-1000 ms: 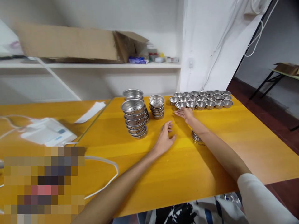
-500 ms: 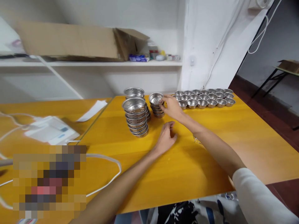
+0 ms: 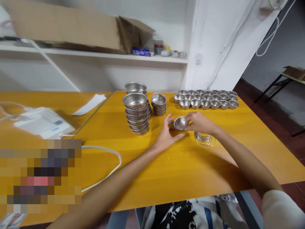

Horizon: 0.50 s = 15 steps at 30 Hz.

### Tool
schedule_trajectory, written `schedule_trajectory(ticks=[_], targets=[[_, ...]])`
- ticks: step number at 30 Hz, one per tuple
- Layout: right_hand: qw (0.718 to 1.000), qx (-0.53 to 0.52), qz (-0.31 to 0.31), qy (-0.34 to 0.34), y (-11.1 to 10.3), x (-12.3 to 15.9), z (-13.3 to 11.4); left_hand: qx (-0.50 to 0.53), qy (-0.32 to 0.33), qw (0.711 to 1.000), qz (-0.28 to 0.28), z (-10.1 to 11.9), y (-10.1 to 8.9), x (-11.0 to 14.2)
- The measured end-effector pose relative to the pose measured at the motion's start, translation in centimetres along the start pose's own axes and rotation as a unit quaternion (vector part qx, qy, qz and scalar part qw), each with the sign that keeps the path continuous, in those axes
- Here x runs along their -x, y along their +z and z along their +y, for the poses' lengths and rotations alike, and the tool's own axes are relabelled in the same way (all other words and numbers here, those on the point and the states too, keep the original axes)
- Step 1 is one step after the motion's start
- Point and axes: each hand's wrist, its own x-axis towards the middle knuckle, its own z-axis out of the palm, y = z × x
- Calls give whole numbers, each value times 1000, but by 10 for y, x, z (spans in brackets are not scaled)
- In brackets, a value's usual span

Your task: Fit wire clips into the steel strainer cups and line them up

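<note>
A small perforated metal cup point(image 3: 179, 123) is pinched at its right rim between the fingers of my right hand point(image 3: 199, 122), tilted a little above the table. Just left of it, my left hand point(image 3: 166, 135) is open, thumb and fingers spread around the cup's near left side; whether they touch it I cannot tell. Beneath my right wrist lies a coil of thin silvery wire point(image 3: 203, 139). Behind my left hand stands a short stack of the same cups point(image 3: 159, 103). Taller stacks of wider perforated bowls point(image 3: 135, 109) stand further left.
Several metal cups point(image 3: 205, 104) sit in rows at the table's back right. A white power strip point(image 3: 45, 122), a cable point(image 3: 116, 156) and a paper strip point(image 3: 90, 105) lie left on the yellow table point(image 3: 181, 178). A cardboard box point(image 3: 71, 27) rests on the shelf above.
My right hand has taken a cup off the short stack and brought it toward me and to the right. My left hand has opened beside it. The wire coil has come into view.
</note>
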Motion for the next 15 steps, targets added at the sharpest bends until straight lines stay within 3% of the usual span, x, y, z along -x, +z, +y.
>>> schedule_trajectory(ticks=[2, 6, 8, 11, 15], targets=[[998, -9, -58, -14, 5, 16, 1, 8, -7, 1000, -12, 2, 0, -1], [991, 107, -44, 65, 5, 32, -2, -21, -19, 999, -31, 6, -2, -1], [980, 169, -70, 72, 5, 37, -3, -50, -11, 998, -42, 8, -3, 0], [976, 177, -110, 54, 10, 40, -3, -78, -9, 995, -55, 11, -5, 2], [977, 168, -109, 73, 21, 40, -3, -101, -17, 993, -61, 11, -6, 2]])
